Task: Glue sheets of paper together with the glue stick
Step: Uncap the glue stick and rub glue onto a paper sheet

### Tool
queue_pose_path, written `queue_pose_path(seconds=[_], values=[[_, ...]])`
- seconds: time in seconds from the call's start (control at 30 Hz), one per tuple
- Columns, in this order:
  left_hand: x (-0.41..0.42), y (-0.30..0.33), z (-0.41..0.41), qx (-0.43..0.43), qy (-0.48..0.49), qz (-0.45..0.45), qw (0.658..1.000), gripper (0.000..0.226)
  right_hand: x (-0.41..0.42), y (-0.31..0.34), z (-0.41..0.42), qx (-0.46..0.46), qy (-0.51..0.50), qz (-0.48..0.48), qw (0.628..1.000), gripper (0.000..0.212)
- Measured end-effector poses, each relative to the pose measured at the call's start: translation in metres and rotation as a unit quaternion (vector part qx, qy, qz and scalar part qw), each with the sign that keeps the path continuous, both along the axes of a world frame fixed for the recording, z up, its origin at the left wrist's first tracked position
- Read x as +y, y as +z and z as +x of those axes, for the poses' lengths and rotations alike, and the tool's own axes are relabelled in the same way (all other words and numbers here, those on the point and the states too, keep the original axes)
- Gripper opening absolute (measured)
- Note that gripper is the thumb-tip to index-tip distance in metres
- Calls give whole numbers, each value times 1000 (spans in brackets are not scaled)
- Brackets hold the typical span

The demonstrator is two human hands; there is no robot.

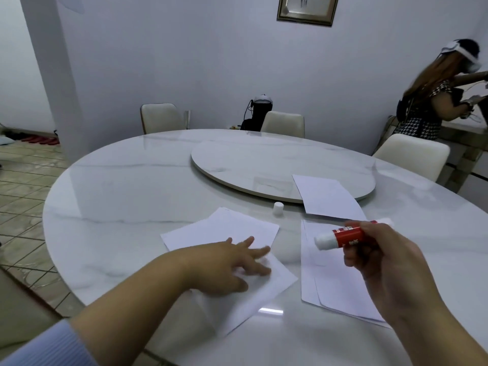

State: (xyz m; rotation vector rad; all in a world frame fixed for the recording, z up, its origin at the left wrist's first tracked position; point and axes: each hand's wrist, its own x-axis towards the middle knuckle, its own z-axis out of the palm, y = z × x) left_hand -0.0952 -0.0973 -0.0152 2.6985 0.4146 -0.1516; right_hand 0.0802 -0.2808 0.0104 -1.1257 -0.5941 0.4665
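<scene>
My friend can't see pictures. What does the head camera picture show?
A person's right hand holds an uncapped red glue stick above sheets of white paper on a round marble table. The left hand presses flat on another paper stack, and the white cap stands nearby.

The label print on the glue stick [343, 235] is blurred, and its rear end is hidden in the right hand [380, 256]. The table [132, 202] is cut off at the right and bottom edges. The left hand [224, 265] covers part of a sheet [224, 228].
</scene>
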Motion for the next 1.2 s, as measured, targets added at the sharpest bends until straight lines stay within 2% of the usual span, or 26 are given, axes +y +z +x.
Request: queue_pose_path(seconds=[0.07, 0.13, 0.17, 0.27, 0.33, 0.43, 0.5, 0.63, 0.9, 1.2], values=[[-6, -7, 1, -60, 145, 87, 984, 54, 1, 1, 0, 0, -1, 0, 1000, 22], [-15, -13, 4, -38, 246, 160, 955, 69, 7, 3, -2, -3, 4, -9, 1000, 18], [-17, -16, 4, -4, 244, 157, 957, 73, 12, 4, -3, -9, 10, -15, 1000, 17], [-11, -5, -5, 51, 154, 75, 984, 73, 30, 9, -7, -46, 29, -30, 998, 14], [-3, 2, -6, 24, 137, 50, 989, 70, 45, 12, -10, -84, 42, -40, 995, 11], [-3, -5, 5, -74, 187, 58, 978, 66, 74, 13, -15, -161, 56, -79, 982, 9], [-7, -16, 13, -61, 193, 91, 975, 65, 93, 7, -17, -207, 46, -121, 970, 11], [-4, -31, 16, -36, 192, 93, 976, 64, 117, -14, -17, -288, 23, -195, 937, 6], [-2, -29, 17, -27, 188, 95, 977, 63, 116, -23, -14, -347, 32, -242, 905, 9], [-5, -24, 16, -23, 190, 80, 978, 64, 43, -16, -41, -368, 72, -256, 891, 7]])
